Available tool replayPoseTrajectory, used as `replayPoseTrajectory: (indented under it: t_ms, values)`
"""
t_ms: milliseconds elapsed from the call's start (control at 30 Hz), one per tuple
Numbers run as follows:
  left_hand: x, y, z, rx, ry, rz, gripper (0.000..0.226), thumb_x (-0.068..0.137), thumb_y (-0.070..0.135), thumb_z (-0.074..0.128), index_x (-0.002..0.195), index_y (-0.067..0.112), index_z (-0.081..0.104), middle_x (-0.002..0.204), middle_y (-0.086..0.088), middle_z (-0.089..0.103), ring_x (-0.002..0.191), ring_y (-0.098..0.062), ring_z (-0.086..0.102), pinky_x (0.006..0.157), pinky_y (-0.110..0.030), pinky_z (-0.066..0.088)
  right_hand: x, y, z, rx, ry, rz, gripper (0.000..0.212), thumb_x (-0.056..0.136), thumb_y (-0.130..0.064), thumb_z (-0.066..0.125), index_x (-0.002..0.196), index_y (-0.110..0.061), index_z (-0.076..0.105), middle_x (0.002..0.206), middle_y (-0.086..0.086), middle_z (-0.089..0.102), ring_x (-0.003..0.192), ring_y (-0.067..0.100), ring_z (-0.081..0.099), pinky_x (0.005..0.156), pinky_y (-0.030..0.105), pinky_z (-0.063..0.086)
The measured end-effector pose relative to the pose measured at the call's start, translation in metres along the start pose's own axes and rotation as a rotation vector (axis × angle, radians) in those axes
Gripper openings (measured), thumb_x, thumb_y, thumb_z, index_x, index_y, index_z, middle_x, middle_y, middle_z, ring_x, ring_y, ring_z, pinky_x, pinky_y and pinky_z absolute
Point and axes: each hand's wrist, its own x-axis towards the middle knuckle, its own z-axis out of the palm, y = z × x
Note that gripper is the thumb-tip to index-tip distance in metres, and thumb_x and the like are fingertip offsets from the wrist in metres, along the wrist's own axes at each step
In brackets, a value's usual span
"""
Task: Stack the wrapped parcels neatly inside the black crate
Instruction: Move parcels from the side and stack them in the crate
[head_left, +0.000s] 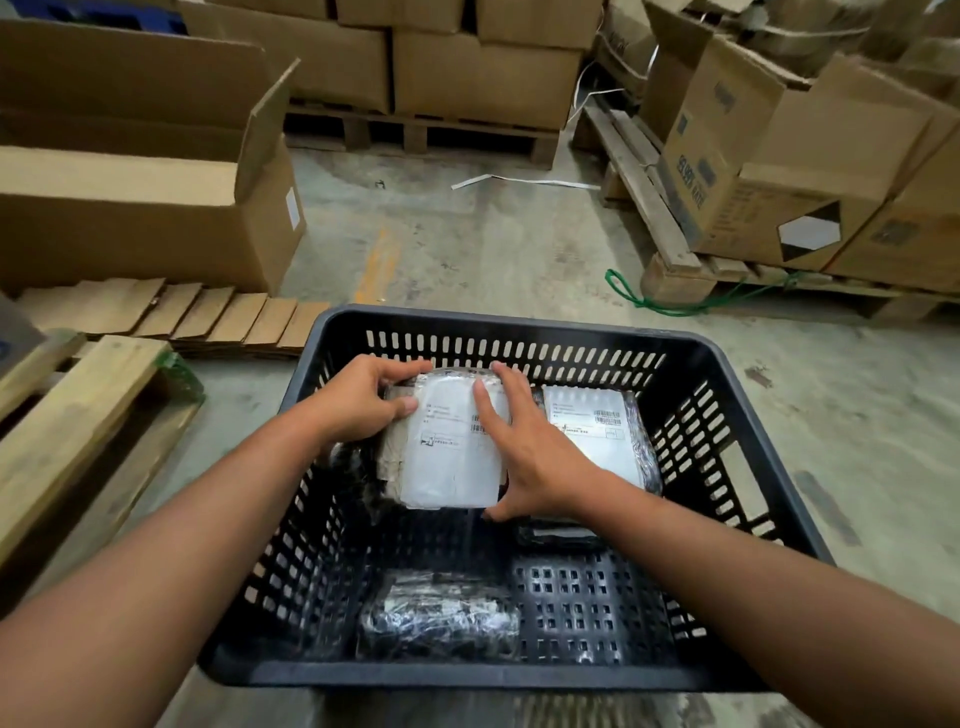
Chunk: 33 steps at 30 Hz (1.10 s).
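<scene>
- Black crate sits on the concrete floor, slotted walls all round and a perforated bottom you can see bare in the near right part.
- Both hands are down inside it on one wrapped parcel with a white shipping label on top. It's at the far left of the crate, up against the back wall or very close to it.
- Left hand is clamped on the parcel's far left corner, thumb on the label side and fingers curled over the top edge.
- Right hand grips the parcel's right edge, fingers spread flat across the label and the thumb tucked under at the near corner. So both hands are closed on that same parcel.
- Just right of it lies a second labelled parcel, flat, in the far right part of the crate. The two look like they touch, but the right hand covers the seam so I can't say for sure.
- A small dark wrapped parcel pokes out below the right wrist, near the middle.
- Another dark shiny parcel lies on the crate bottom by the near wall, well apart from the held one.
- Around the crate: an open cardboard box on the left, flattened cardboard sheets in front of it, and stacked cartons on a wooden pallet at the back.
</scene>
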Motion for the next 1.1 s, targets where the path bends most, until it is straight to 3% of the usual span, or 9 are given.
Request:
replayPoseTrajectory:
  t_ms: [100, 233, 333, 400, 533, 667, 833, 1000, 1100]
  values:
    - [0.002, -0.001, 0.008, 0.237, -0.049, 0.020, 0.074, 0.093, 0.025, 0.070, 0.155, 0.033, 0.032, 0.164, -0.006, 0.030, 0.149, -0.025, 0.028, 0.121, -0.047, 0.025, 0.005, 0.003, -0.003, 0.019, -0.049, 0.016, 0.157, 0.058, -0.059, 0.090, 0.161, -0.007, -0.017, 0.166, 0.025, -0.024, 0.155, 0.042, -0.018, 0.124, 0.051, 0.026]
    - [-0.002, 0.000, 0.030, 0.633, -0.264, -0.014, 0.142, 0.069, 0.042, 0.089, 0.156, 0.010, -0.018, 0.159, -0.023, -0.030, 0.152, -0.037, -0.002, 0.124, -0.046, 0.013, 0.012, 0.004, -0.004, 0.012, -0.167, 0.041, 0.158, 0.059, -0.063, 0.089, 0.160, -0.004, -0.018, 0.166, 0.027, -0.024, 0.156, 0.040, -0.015, 0.128, 0.047, 0.016]
    - [0.000, 0.003, 0.046, 0.752, -0.289, -0.060, 0.153, 0.064, 0.038, 0.093, 0.150, -0.001, -0.027, 0.151, -0.030, -0.039, 0.149, -0.043, -0.015, 0.124, -0.049, 0.010, 0.017, 0.003, -0.004, -0.034, -0.206, 0.047, 0.158, 0.060, -0.063, 0.088, 0.160, -0.002, -0.017, 0.165, 0.029, -0.023, 0.156, 0.043, -0.013, 0.128, 0.048, 0.014]
    - [-0.002, -0.003, 0.058, 0.799, -0.340, -0.089, 0.154, 0.062, 0.037, 0.094, 0.149, -0.005, -0.026, 0.153, -0.030, -0.036, 0.148, -0.044, -0.017, 0.123, -0.051, 0.011, 0.023, -0.001, -0.001, -0.061, -0.234, 0.060, 0.156, 0.059, -0.063, 0.088, 0.161, -0.002, -0.013, 0.166, 0.030, -0.020, 0.156, 0.044, -0.011, 0.128, 0.049, 0.013]
    - [-0.010, -0.023, 0.089, 0.846, -0.429, -0.124, 0.138, 0.075, 0.029, 0.088, 0.150, -0.008, -0.022, 0.158, -0.031, -0.027, 0.150, -0.045, -0.011, 0.123, -0.050, 0.017, 0.036, -0.017, 0.014, -0.269, -0.331, 0.021, 0.153, 0.061, -0.064, 0.087, 0.160, 0.008, -0.005, 0.166, 0.035, -0.010, 0.155, 0.050, -0.007, 0.124, 0.050, -0.005]
    - [-0.009, -0.041, 0.103, 0.786, -0.381, -0.112, 0.111, 0.091, 0.025, 0.072, 0.153, -0.008, -0.014, 0.161, -0.032, -0.018, 0.152, -0.044, 0.007, 0.120, -0.049, 0.027, 0.051, -0.021, 0.027, -0.455, -0.498, 0.108, 0.150, 0.065, -0.075, 0.080, 0.160, 0.007, -0.001, 0.167, 0.035, -0.006, 0.155, 0.050, -0.001, 0.126, 0.059, 0.003]
    - [-0.003, -0.053, 0.108, 0.732, -0.356, -0.098, 0.104, 0.093, 0.021, 0.068, 0.156, -0.002, -0.012, 0.163, -0.023, -0.022, 0.153, -0.040, -0.006, 0.120, -0.056, 0.022, 0.057, -0.017, 0.040, -0.675, -0.613, 0.115, 0.152, 0.065, -0.092, 0.061, 0.160, 0.007, -0.002, 0.167, 0.033, -0.005, 0.155, 0.050, -0.005, 0.120, 0.069, -0.005]
    - [0.000, -0.063, 0.117, 0.751, -0.338, -0.097, 0.096, 0.097, 0.014, 0.062, 0.155, -0.001, -0.012, 0.162, -0.021, -0.026, 0.151, -0.041, -0.012, 0.120, -0.056, 0.024, 0.048, -0.023, 0.059, -0.754, -0.662, 0.051, 0.108, 0.085, -0.076, 0.058, 0.161, -0.006, 0.028, 0.169, 0.027, 0.011, 0.154, 0.053, 0.008, 0.117, 0.074, -0.006]
    - [0.004, -0.067, 0.119, 0.746, -0.317, -0.092, 0.095, 0.096, 0.011, 0.063, 0.156, -0.002, -0.009, 0.162, -0.022, -0.024, 0.152, -0.039, -0.009, 0.121, -0.052, 0.023, 0.050, -0.023, 0.063, -0.668, -0.698, 0.069, 0.093, 0.094, -0.072, 0.050, 0.160, -0.009, 0.032, 0.169, 0.024, 0.015, 0.155, 0.049, 0.010, 0.118, 0.074, -0.001]
